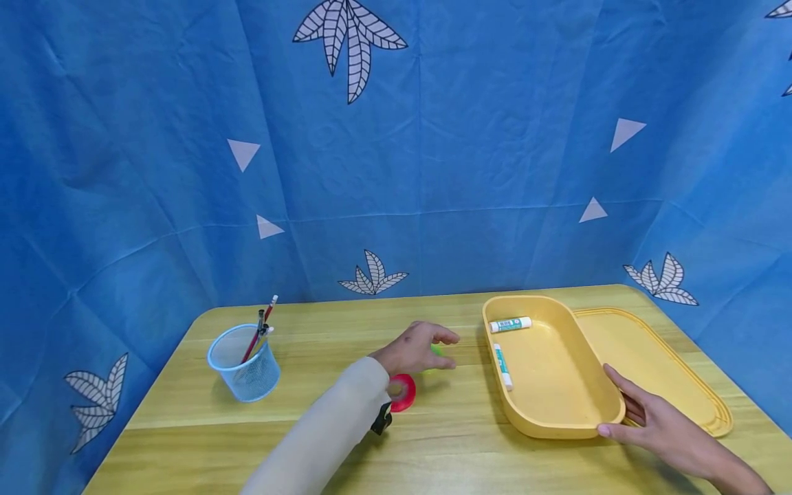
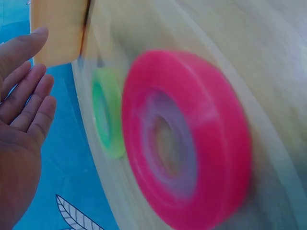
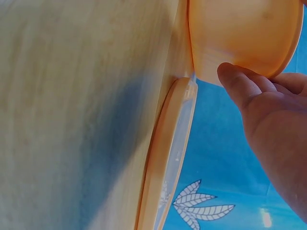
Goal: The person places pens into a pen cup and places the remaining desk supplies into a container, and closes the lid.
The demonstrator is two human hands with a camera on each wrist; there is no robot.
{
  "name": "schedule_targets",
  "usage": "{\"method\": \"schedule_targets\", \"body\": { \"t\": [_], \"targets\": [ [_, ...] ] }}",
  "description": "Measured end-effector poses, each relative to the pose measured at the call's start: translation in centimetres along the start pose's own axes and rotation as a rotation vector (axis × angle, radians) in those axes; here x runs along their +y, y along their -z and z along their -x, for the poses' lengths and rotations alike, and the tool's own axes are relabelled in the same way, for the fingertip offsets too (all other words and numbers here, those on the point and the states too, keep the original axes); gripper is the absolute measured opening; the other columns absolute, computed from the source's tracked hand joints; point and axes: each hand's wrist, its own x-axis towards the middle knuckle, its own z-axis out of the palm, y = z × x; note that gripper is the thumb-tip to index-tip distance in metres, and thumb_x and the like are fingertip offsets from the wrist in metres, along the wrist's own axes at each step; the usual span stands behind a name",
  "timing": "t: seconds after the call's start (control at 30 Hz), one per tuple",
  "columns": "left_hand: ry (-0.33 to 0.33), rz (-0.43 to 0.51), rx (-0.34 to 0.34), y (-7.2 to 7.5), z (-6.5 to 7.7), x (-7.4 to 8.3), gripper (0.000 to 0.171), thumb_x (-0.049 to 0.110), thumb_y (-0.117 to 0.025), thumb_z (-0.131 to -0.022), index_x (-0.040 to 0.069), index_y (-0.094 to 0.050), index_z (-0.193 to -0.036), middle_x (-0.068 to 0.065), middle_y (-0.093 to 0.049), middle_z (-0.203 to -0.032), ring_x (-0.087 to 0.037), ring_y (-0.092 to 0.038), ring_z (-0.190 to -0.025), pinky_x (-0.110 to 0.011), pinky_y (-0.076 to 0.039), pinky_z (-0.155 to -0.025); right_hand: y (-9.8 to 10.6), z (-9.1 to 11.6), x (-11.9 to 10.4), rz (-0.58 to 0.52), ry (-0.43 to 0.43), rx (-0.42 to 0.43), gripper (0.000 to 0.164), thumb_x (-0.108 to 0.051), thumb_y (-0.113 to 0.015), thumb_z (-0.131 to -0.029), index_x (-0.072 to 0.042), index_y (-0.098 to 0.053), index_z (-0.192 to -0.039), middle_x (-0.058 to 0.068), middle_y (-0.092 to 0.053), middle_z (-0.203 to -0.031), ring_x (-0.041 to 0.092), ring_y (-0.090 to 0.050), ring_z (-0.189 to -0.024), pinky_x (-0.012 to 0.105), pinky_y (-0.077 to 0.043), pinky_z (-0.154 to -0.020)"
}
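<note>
**Right hand (image 3: 271,115) holds the end of an orange box (image 3: 244,38)**

The thumb lies against the outer wall, the other fingers partly hidden behind it. Near the box, a flat orange lid (image 3: 156,177) with a pale, glossy face rests on the wood-grain tabletop (image 3: 57,96), where a soft shadow (image 3: 120,129) falls. Beyond hangs blue cloth (image 3: 218,163) printed with white leaves (image 3: 199,207).

My count
Two tape rolls (image 2: 223,134) (image 2: 115,112), red and green; two white-and-teal tubes (image 1: 510,324) (image 1: 502,366); one each: yellow plastic box (image 1: 551,378), yellow lid (image 1: 640,361), blue mesh cup (image 1: 258,380).
</note>
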Motion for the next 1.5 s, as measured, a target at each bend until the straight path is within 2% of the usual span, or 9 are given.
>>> {"method": "schedule_targets", "body": {
  "t": [0.33, 0.57, 0.83, 0.97, 1.13, 1.3, 1.5],
  "targets": [
    [0.035, -0.021, 0.014, 0.4, 0.4, -1.4, 0.055, 0.015, -0.081, -0.085, 0.006, -0.062, -0.135, -0.001, -0.063, -0.132, -0.021, -0.056, -0.123, -0.029, -0.049, -0.100, 0.1, -0.2, 0.0, -0.017, 0.004, -0.007, 0.086, 0.001, -0.063, -0.096, 0.016, 0.001, -0.151, 0.048, 0.002, -0.149, -0.023, -0.031, -0.119, 0.008, -0.045, -0.088],
    [0.074, 0.034, 0.011, 0.4, 0.6, -2.1, 0.060, 0.011, -0.082, -0.083, 0.005, -0.059, -0.138, -0.004, -0.059, -0.137, -0.024, -0.054, -0.127, -0.030, -0.050, -0.099, 0.2, -0.3, -0.1, -0.014, -0.030, -0.012, 0.086, -0.001, -0.063, -0.096, 0.015, 0.001, -0.152, 0.048, 0.002, -0.150, -0.024, -0.031, -0.118, 0.008, -0.046, -0.087],
    [0.085, -0.055, 0.029, 0.3, 0.5, -2.6, 0.064, 0.016, -0.085, -0.080, 0.008, -0.059, -0.139, -0.003, -0.057, -0.139, -0.025, -0.046, -0.134, -0.036, -0.044, -0.107, 0.1, -0.1, 0.2, 0.011, -0.028, -0.006, 0.086, -0.001, -0.063, -0.096, 0.015, 0.001, -0.152, 0.047, 0.001, -0.150, -0.024, -0.030, -0.117, 0.007, -0.045, -0.087],
    [0.120, -0.079, 0.033, 0.2, 0.6, -2.7, 0.064, 0.017, -0.086, -0.080, 0.012, -0.060, -0.139, -0.003, -0.056, -0.141, -0.027, -0.043, -0.135, -0.039, -0.044, -0.107, 0.0, 0.1, 0.4, -0.007, -0.010, -0.004, 0.086, 0.001, -0.063, -0.096, 0.016, 0.001, -0.151, 0.049, 0.000, -0.148, -0.023, -0.033, -0.118, 0.010, -0.048, -0.086],
    [0.162, -0.089, 0.041, 0.1, 0.7, -3.0, 0.066, 0.018, -0.086, -0.080, 0.014, -0.058, -0.141, -0.004, -0.053, -0.142, -0.028, -0.044, -0.132, -0.042, -0.045, -0.106, -0.2, 0.0, 0.5, -0.018, -0.017, 0.000, 0.087, 0.001, -0.063, -0.096, 0.016, 0.002, -0.151, 0.050, 0.000, -0.148, -0.023, -0.034, -0.117, 0.010, -0.048, -0.085],
    [0.167, -0.095, 0.051, 0.2, 0.8, -3.3, 0.070, 0.019, -0.087, -0.080, 0.013, -0.056, -0.143, -0.005, -0.053, -0.142, -0.026, -0.048, -0.125, -0.040, -0.047, -0.103, -0.2, -0.1, 0.5, -0.036, -0.023, -0.010, 0.087, 0.001, -0.062, -0.096, 0.016, 0.003, -0.151, 0.049, 0.003, -0.148, -0.024, -0.033, -0.117, 0.009, -0.047, -0.086],
    [0.187, -0.105, 0.061, 0.3, 0.8, -3.8, 0.076, 0.020, -0.088, -0.077, 0.011, -0.053, -0.145, -0.006, -0.054, -0.140, -0.025, -0.048, -0.120, -0.038, -0.051, -0.095, -0.1, -0.1, 0.6, -0.040, -0.010, -0.011, 0.086, 0.002, -0.062, -0.096, 0.016, 0.003, -0.151, 0.050, 0.004, -0.147, -0.023, -0.033, -0.118, 0.009, -0.047, -0.086]
  ]
}}
